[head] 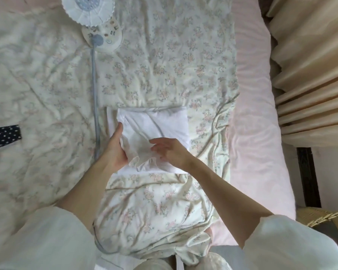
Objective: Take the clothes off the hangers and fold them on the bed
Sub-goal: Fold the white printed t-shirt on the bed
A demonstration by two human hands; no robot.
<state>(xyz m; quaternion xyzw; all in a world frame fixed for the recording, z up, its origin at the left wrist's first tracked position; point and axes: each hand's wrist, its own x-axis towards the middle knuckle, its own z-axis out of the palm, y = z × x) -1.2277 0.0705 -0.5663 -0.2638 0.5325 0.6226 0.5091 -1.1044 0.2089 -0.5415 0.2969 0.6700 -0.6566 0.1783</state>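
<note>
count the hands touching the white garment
2: the left hand holds the white garment at its left edge; the right hand touches its near ruffled part.

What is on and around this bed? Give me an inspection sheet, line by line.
Surface: rumpled floral bedsheet over a pink mattress.
Job's things: folded white cloth garment; no hangers seen.
Clutter: white round fan; navy polka-dot fabric.
Hands: left hand grips the garment's left edge; right hand open above it.
Cables: grey cord running down from the fan.
Surroundings: beige curtain, wicker basket.
</note>
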